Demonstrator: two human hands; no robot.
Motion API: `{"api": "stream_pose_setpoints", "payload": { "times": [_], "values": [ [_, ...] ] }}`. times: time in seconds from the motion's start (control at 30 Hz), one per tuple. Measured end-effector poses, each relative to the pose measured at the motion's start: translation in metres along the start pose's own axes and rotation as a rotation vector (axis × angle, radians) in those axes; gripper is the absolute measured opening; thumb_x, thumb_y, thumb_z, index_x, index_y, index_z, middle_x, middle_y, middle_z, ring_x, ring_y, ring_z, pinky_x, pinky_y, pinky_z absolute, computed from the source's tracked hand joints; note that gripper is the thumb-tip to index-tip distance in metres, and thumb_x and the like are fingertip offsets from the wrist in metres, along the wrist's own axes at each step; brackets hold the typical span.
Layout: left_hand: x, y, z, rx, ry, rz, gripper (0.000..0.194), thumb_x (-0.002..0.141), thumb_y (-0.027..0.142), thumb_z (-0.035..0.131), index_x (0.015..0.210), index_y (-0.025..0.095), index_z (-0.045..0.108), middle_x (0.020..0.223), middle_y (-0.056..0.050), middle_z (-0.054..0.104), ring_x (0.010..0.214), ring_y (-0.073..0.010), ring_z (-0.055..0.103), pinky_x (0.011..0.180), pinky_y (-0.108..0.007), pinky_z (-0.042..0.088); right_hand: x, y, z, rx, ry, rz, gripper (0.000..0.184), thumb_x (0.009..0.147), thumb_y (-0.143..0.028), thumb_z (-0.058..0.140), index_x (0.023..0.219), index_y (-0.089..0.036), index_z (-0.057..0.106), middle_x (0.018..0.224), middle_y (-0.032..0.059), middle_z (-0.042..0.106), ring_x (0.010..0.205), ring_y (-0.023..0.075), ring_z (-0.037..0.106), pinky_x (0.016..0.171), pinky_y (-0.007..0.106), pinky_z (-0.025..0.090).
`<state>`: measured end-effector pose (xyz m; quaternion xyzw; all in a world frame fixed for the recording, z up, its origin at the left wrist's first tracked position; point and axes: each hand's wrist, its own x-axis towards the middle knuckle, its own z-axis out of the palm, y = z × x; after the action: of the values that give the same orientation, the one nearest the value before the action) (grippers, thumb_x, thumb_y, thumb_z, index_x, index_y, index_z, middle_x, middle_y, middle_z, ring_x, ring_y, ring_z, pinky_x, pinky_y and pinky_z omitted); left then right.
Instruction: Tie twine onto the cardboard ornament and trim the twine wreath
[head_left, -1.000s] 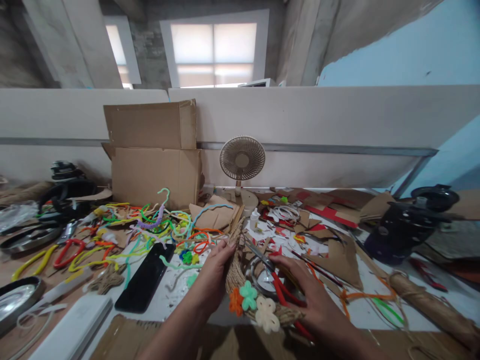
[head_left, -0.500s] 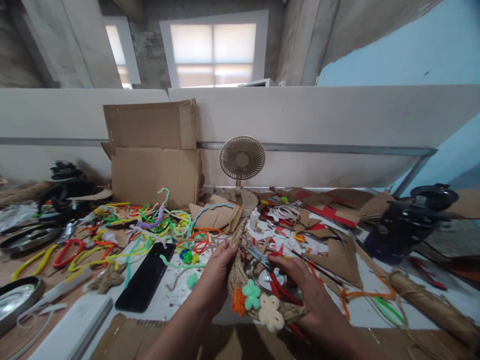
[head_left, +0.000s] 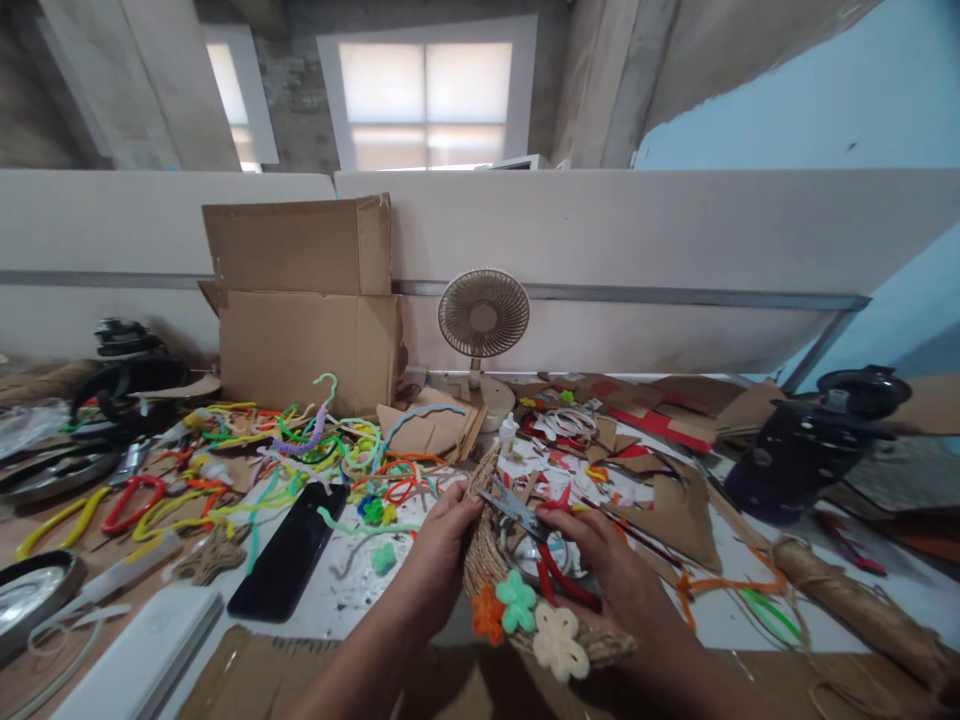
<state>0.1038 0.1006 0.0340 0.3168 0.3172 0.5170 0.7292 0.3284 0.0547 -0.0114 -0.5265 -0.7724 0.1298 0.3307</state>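
A crescent-shaped piece wrapped in jute twine (head_left: pixel 484 552) is held by my left hand (head_left: pixel 444 532), its thumb and fingers closed around the upper arm. Fuzzy flowers sit on its lower curve: an orange flower (head_left: pixel 488 614), a mint flower (head_left: pixel 517 601) and a cream flower (head_left: pixel 561 642). My right hand (head_left: pixel 616 565) is closed around red-handled scissors (head_left: pixel 555 575). Their blades lie slightly apart, pointing up and left at the twine near my left thumb. Whether the blades touch the twine is unclear. Below the scissors, a clear round object is partly hidden.
A black phone (head_left: pixel 289 550) lies left of my arms, beside tangled pipe cleaners (head_left: pixel 330 440). A small fan (head_left: pixel 482 315) stands at the back. Cardboard scraps (head_left: pixel 679 515) and a twine roll (head_left: pixel 855 605) lie to the right. A white glue bottle (head_left: pixel 508 435) stands ahead.
The crescent's flowered lower end has shifted slightly right and down. The scissors have turned a little with my right hand, their blades still near my left thumb.
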Motion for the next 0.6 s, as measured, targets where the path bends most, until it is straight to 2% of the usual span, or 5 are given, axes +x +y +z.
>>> {"api": "stream_pose_setpoints", "payload": {
  "times": [0.17,0.33,0.6],
  "values": [
    [-0.0016,-0.0019,0.0028,0.008,0.021,-0.006,0.028,0.070,0.027,0.087,0.092,0.019,0.072,0.089,-0.006,0.081,0.092,-0.0281,0.078,0.085,-0.035,0.057,0.0001,0.0032,0.0007,-0.021,0.035,-0.035,0.068,0.087,-0.027,0.075,0.152,-0.039,0.058,0.143,0.0108,0.064,0.127,0.0359,0.067,0.101,0.053,0.059],
    [-0.0018,-0.0026,0.0038,0.009,0.017,-0.017,0.029,0.071,0.025,0.085,0.097,0.019,0.073,0.092,-0.007,0.081,0.097,-0.0295,0.077,0.088,-0.036,0.058,0.0001,0.0050,0.0015,-0.054,0.025,-0.053,0.068,0.087,-0.027,0.076,0.152,-0.038,0.057,0.136,0.0111,0.066,0.118,0.0341,0.071,0.094,0.049,0.062],
    [-0.0022,-0.0064,0.0051,0.005,0.030,-0.019,0.036,0.068,0.026,0.085,0.102,0.020,0.073,0.097,-0.007,0.082,0.098,-0.0295,0.077,0.085,-0.035,0.057,-0.0006,0.0073,0.0031,-0.111,0.109,-0.133,0.063,0.089,-0.025,0.074,0.150,-0.033,0.059,0.128,0.0124,0.070,0.109,0.0321,0.075,0.085,0.044,0.065]
  ]
}}
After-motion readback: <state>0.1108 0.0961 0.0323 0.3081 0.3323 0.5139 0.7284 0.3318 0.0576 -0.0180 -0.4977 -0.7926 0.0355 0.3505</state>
